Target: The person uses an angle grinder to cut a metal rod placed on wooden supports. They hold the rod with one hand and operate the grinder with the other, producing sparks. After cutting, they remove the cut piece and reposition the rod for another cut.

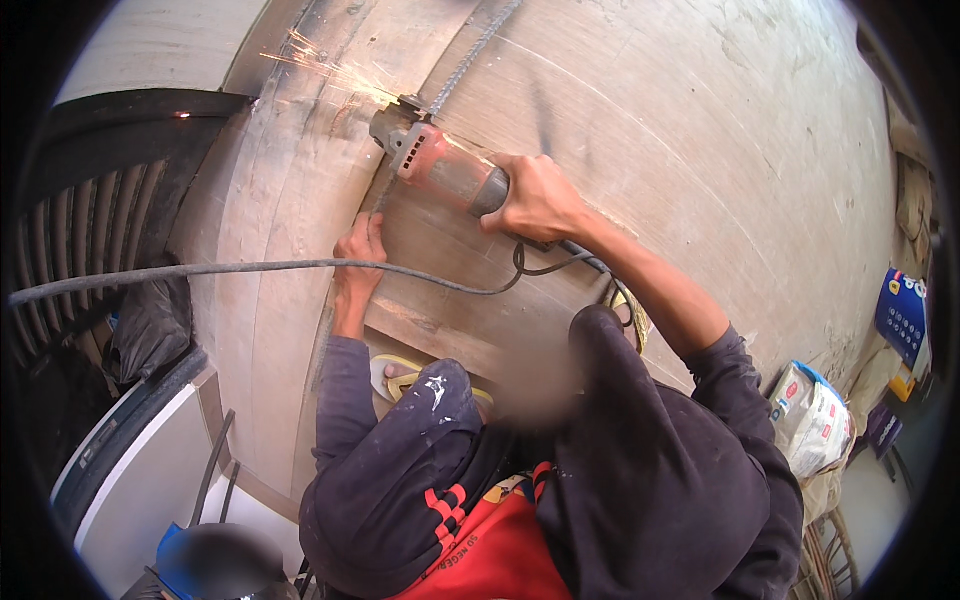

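My right hand (pixel 540 200) is wrapped round the rear of a red and grey angle grinder (pixel 440 168). The grinder's head meets a ribbed steel rebar (pixel 472 62), and sparks (pixel 335 70) fly off toward the upper left. Below the grinder, my left hand (pixel 362 245) grips the rebar's near part low over the floor. Its fingers are closed, though the bar inside them is mostly hidden. A dark power cord (pixel 250 267) crosses over my left wrist and loops near my right forearm.
A wooden board (pixel 425 328) lies by my slippered foot (pixel 395 378). Left are a dark slatted frame (pixel 95 215) and a black plastic bag (pixel 155 325). A white sack (pixel 812 420) and a blue box (pixel 902 315) stand right, on the pale dusty floor (pixel 700 180).
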`<state>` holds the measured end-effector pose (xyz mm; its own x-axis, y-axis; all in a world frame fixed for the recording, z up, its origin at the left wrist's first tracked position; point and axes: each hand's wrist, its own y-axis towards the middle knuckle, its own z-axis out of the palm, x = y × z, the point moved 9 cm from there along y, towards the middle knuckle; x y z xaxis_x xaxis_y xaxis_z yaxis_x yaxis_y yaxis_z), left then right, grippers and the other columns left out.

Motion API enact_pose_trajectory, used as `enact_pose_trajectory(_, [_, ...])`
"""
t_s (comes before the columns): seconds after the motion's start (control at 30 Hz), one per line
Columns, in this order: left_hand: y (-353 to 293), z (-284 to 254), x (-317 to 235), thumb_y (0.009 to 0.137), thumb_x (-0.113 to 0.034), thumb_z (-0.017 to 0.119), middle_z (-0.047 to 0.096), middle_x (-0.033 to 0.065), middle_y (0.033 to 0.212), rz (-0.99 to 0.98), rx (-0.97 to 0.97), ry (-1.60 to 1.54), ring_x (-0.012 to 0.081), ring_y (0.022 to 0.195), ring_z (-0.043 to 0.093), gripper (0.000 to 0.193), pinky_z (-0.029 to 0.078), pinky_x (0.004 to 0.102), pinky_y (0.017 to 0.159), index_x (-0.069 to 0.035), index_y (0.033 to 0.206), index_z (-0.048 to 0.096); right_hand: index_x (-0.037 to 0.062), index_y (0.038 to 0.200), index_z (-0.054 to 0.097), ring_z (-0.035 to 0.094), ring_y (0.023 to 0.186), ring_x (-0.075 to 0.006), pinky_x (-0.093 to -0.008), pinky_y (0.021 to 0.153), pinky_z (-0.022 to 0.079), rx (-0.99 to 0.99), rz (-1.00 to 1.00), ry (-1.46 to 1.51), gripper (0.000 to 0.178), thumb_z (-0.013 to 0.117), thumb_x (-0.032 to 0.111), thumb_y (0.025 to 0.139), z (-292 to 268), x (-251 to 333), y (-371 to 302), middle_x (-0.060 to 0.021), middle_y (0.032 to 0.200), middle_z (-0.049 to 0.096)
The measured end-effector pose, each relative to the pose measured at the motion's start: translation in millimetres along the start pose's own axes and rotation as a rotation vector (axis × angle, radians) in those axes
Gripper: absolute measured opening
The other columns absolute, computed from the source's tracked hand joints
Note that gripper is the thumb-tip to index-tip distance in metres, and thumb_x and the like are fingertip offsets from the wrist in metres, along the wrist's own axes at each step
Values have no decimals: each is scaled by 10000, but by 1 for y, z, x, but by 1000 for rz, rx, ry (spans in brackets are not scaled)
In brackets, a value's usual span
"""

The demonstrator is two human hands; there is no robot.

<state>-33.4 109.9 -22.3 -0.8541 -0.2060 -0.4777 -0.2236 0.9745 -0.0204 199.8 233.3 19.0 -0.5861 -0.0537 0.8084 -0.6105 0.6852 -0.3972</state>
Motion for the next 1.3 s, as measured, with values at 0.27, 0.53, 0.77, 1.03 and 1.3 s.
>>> enact_pose_trajectory(0.27, [0,0,-1,1025,-280,466,614,270,734,-4,-6,-8,487,700,599,300,447,520,555,-15,963,593,-32,1093,650,679,787,-408,-456,763,533,6,6,-22,597,733,274,587,-1,2,0,-279,808,676])
enact_pose_trajectory(0.53, [-1,2,-2,1029,-298,458,627,263,751,-2,-15,18,483,697,606,318,463,508,555,-18,987,603,-29,1010,651,668,750,-403,-458,724,525,-25,-15,-43,535,727,285,584,0,0,2,-263,767,668])
enact_pose_trajectory(0.77, [-1,-1,-2,1032,-317,453,627,259,753,5,-24,-3,472,700,612,338,466,495,553,-18,987,604,-24,1011,656,668,759,-399,-463,731,523,-9,7,-55,538,727,286,577,0,3,3,-252,773,674])
enact_pose_trajectory(1.03, [-1,3,1,1026,-306,472,623,256,744,5,-21,-12,468,690,608,314,458,493,553,-24,989,606,-24,1052,668,668,753,-360,-440,716,512,-12,6,-32,565,753,283,585,3,-6,5,-233,770,674])
enact_pose_trajectory(1.3, [-1,1,1,1030,-322,461,625,261,748,-13,-5,-23,477,700,610,329,458,501,553,-29,995,605,-17,1063,673,672,754,-346,-435,722,515,13,19,-33,565,752,280,589,2,-2,5,-232,792,680])
